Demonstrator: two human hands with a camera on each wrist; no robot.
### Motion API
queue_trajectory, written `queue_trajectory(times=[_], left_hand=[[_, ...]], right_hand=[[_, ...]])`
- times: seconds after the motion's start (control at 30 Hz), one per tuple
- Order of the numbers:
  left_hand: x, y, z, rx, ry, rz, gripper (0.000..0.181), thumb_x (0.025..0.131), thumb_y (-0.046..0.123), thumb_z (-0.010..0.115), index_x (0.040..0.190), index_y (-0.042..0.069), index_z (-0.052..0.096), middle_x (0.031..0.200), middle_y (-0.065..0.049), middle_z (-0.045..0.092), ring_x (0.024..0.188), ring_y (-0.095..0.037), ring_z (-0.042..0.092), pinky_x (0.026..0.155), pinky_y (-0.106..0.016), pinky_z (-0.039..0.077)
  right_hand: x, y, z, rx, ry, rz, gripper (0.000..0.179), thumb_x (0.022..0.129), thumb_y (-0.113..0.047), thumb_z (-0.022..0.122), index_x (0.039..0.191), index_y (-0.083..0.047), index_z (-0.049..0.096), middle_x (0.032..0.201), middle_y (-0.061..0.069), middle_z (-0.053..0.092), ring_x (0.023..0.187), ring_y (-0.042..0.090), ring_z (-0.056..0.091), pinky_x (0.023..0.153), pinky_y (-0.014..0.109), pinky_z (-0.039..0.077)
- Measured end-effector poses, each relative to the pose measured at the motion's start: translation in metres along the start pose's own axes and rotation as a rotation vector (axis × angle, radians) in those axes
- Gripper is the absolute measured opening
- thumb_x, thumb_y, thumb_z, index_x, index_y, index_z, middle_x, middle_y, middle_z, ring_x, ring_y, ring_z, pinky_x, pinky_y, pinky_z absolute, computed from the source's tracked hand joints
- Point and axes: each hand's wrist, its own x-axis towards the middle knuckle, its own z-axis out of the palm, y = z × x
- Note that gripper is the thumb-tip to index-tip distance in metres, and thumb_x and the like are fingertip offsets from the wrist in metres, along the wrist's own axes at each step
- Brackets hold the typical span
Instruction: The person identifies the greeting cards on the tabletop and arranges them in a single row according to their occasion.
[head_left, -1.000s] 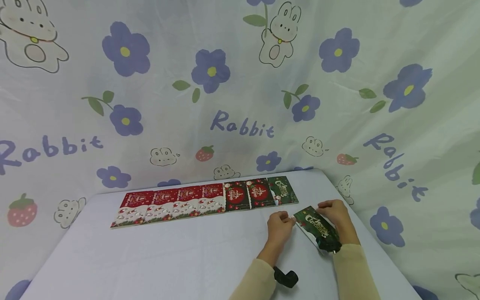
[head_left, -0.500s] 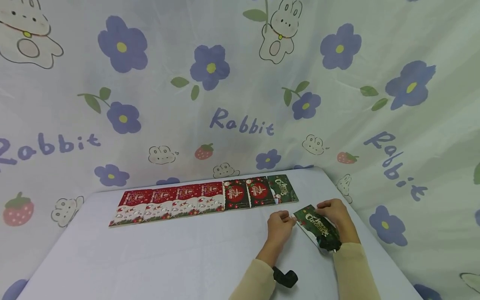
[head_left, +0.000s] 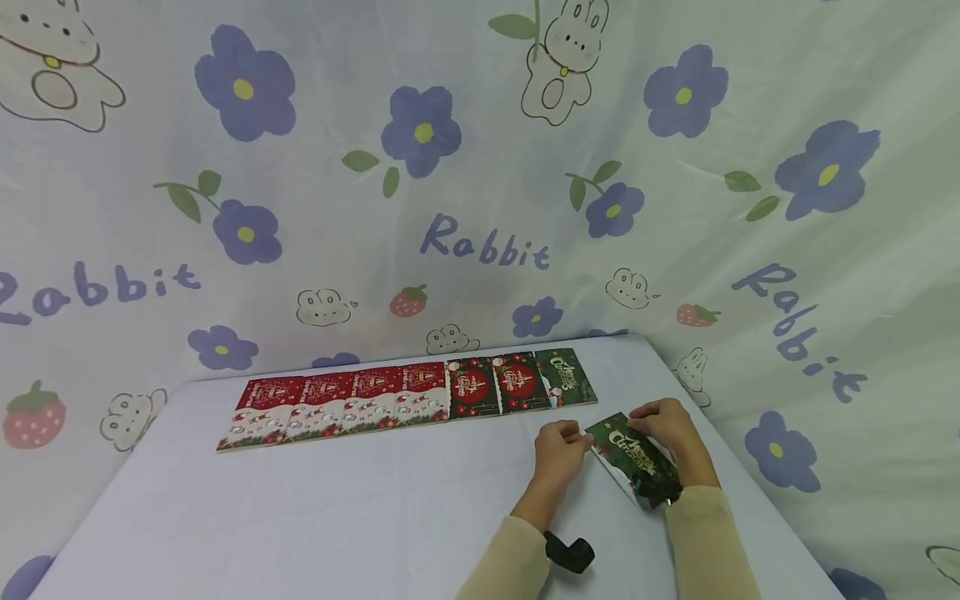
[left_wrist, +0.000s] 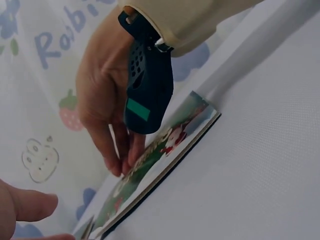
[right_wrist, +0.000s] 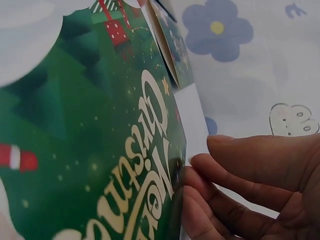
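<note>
A green Christmas booklet (head_left: 633, 454) with gold lettering and a snowy edge lies slanted at the table's right. My left hand (head_left: 558, 458) is at its far left corner, fingertips close to or touching it. In the left wrist view, the left thumb (left_wrist: 35, 204) is apart from the finger below, which the frame cuts off. My right hand (head_left: 671, 429) is along the booklet's far right edge. In the right wrist view its fingertips (right_wrist: 192, 175) touch that edge, while the thumb stands apart from the cover. A dark wrist device hides the booklet's near end.
Along the table's (head_left: 337, 517) back lies a row of booklets: several red-and-white ones (head_left: 322, 404), two dark ones with red circles (head_left: 517, 383), and a green one (head_left: 566, 379) at the right end. A rabbit-and-flower curtain (head_left: 480, 167) hangs behind and at the right.
The head view has tilted slightly. Both hands stay at the green booklet, with only a very small shift of the right hand's fingers.
</note>
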Motion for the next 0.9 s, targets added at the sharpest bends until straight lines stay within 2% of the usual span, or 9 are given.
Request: queue_trajectory(times=[0.23,0.43,0.67,0.9], left_hand=[[0.0003,-0.0018,0.0013,-0.03,0.007,0.014,0.033,0.093,0.005,0.077,0.123,-0.008,0.07,0.112,-0.01,0.072,0.103,-0.017,0.066,0.086,-0.03,0.059],[0.0005,-0.003,0.0008,-0.03,0.008,0.047,0.032,0.092,0.004,0.077,0.121,-0.009,0.071,0.11,-0.011,0.072,0.102,-0.017,0.066,0.087,-0.031,0.058],[0.0017,-0.0054,0.0004,-0.043,-0.006,0.035,0.029,0.092,0.002,0.076,0.12,-0.008,0.072,0.105,-0.009,0.07,0.096,-0.012,0.062,0.083,-0.028,0.057],[0.0034,-0.0054,0.0004,-0.082,-0.016,0.038,0.028,0.089,-0.009,0.074,0.117,-0.008,0.073,0.104,-0.01,0.07,0.092,-0.012,0.062,0.079,-0.025,0.057]], right_hand=[[0.0005,-0.0005,0.002,-0.008,0.007,-0.025,0.027,0.097,-0.004,0.069,0.121,0.007,0.072,0.123,0.028,0.066,0.112,0.043,0.064,0.099,0.06,0.049],[0.0011,-0.0014,0.0049,0.041,0.015,-0.006,0.024,0.094,0.003,0.069,0.118,0.005,0.075,0.115,0.022,0.07,0.105,0.035,0.066,0.094,0.052,0.053],[0.0033,-0.0003,0.0062,0.07,0.037,-0.012,0.025,0.092,0.008,0.07,0.116,0.005,0.076,0.116,0.021,0.069,0.106,0.035,0.061,0.09,0.046,0.053],[0.0045,0.0016,0.0063,0.114,0.038,-0.024,0.027,0.093,0.007,0.068,0.119,0.006,0.074,0.118,0.022,0.066,0.111,0.036,0.058,0.093,0.048,0.05]])
